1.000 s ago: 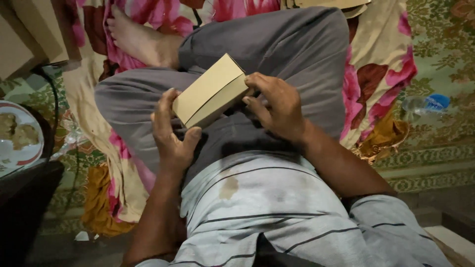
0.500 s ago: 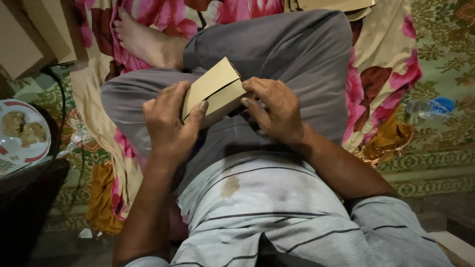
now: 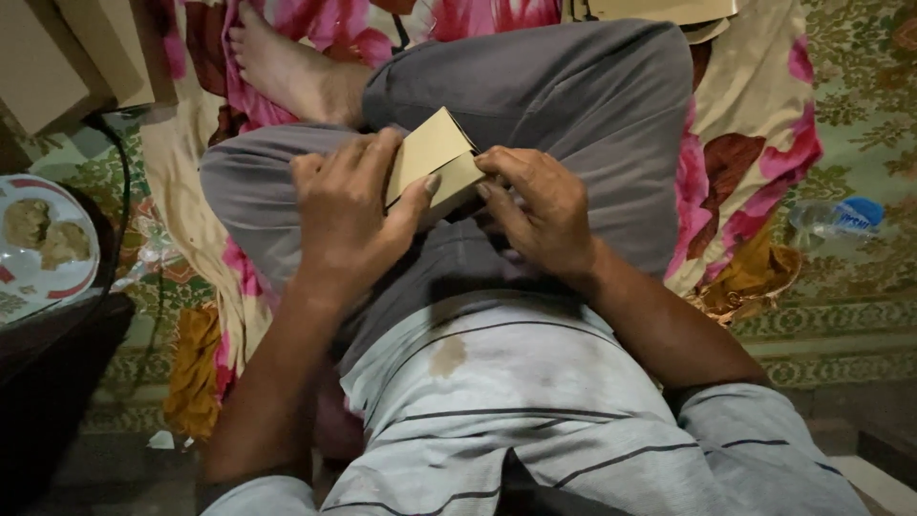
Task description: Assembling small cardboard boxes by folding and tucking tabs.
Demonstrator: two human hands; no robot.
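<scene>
You sit cross-legged on a floral cloth in pink, cream and mustard (image 3: 755, 143), spread over a green patterned carpet (image 3: 860, 76). A clear plastic bottle with a blue cap (image 3: 836, 218) lies on the carpet at your right. At your left, a white plate with a red rim (image 3: 38, 250), holding food, rests on a dark surface (image 3: 57, 334). Tan cardboard boxes (image 3: 67, 48) sit beyond it.

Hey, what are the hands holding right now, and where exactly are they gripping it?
Both hands hold a folded tan cardboard piece over the lap. The left hand wraps its left side, thumb on the lower edge; the right hand pinches its right edge.
</scene>
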